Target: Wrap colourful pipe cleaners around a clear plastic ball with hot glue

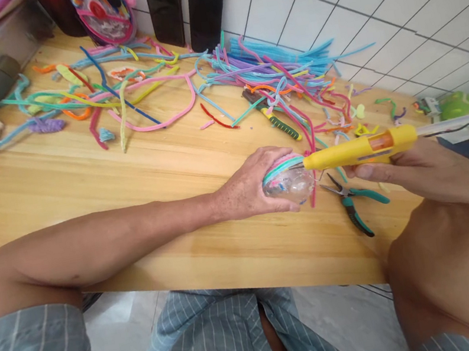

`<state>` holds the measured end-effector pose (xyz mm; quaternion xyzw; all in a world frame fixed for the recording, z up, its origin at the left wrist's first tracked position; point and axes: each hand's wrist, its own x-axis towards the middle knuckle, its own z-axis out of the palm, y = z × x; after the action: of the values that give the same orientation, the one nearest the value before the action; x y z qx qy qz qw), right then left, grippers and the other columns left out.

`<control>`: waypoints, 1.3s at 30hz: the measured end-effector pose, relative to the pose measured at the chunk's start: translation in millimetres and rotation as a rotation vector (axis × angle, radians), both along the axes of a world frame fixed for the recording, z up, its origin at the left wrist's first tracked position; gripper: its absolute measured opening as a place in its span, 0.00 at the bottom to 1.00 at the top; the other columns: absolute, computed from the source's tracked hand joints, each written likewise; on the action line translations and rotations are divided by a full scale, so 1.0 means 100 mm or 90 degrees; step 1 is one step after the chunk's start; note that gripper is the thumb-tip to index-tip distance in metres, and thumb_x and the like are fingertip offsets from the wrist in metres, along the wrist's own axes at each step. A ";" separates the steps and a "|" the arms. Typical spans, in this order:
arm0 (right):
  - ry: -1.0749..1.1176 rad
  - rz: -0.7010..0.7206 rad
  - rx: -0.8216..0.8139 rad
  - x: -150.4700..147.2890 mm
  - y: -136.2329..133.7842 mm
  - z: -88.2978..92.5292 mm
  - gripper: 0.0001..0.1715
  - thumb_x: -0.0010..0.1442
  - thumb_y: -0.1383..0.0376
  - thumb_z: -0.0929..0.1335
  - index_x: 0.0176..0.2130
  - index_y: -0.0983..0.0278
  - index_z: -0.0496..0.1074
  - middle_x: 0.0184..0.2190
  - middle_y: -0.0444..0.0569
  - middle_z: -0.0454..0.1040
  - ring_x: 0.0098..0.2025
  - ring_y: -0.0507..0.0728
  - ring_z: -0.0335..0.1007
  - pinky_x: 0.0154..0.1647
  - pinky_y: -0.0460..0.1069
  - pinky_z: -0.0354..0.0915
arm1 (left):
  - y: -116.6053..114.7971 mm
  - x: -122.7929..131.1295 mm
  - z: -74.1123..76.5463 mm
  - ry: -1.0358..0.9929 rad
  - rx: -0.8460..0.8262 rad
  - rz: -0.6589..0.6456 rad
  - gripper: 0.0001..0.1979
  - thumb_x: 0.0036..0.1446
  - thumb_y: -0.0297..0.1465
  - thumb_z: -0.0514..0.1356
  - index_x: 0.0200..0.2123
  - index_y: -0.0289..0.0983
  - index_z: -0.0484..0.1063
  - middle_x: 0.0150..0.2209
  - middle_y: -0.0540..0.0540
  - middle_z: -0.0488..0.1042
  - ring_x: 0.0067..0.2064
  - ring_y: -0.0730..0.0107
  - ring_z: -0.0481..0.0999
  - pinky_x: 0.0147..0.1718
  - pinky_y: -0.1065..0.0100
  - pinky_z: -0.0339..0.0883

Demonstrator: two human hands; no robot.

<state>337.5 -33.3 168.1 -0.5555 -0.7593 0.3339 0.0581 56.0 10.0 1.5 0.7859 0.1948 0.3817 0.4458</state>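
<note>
My left hand (251,187) is wrapped around a clear plastic ball (290,185) that has pink and teal pipe cleaners wound over its top. It rests on the wooden table (82,177) near the front edge. My right hand (413,169) grips a yellow glue gun (360,149) from below. The gun's nozzle touches the pipe cleaners on the ball. A glue stick pokes out of the gun's back toward the right.
Teal-handled pliers (354,206) lie just below the gun. A green-handled tool (280,125) lies among a big heap of coloured pipe cleaners (271,73) at the back right. More pipe cleaners (113,94) sprawl at the back left. A decorated piece (103,11) leans against the wall.
</note>
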 end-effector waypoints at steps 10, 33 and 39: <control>-0.009 -0.023 -0.017 0.01 0.00 0.02 0.35 0.63 0.29 0.71 0.35 0.55 0.82 0.30 0.46 0.81 0.32 0.60 0.76 0.32 0.52 0.74 | 0.00 0.00 0.02 -0.007 -0.007 -0.001 0.51 0.47 0.53 0.82 0.70 0.42 0.70 0.68 0.33 0.75 0.71 0.37 0.74 0.74 0.36 0.66; 0.002 -0.005 0.034 0.14 0.01 -0.07 0.30 0.64 0.33 0.73 0.41 0.54 0.85 0.32 0.44 0.82 0.33 0.60 0.76 0.34 0.52 0.73 | -0.01 -0.01 0.00 -0.012 0.015 0.003 0.50 0.50 0.53 0.80 0.70 0.41 0.70 0.68 0.33 0.75 0.71 0.38 0.74 0.74 0.40 0.67; -0.008 -0.022 0.055 0.13 0.00 -0.07 0.32 0.63 0.32 0.73 0.36 0.55 0.84 0.28 0.44 0.79 0.30 0.59 0.73 0.29 0.51 0.70 | 0.00 -0.01 -0.01 -0.017 0.024 0.001 0.51 0.50 0.55 0.80 0.70 0.40 0.69 0.68 0.33 0.75 0.71 0.39 0.74 0.74 0.40 0.67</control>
<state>350.7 -33.0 161.0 -0.5674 -0.7637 0.2963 0.0830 55.3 9.7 0.0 0.7887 0.1825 0.3961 0.4333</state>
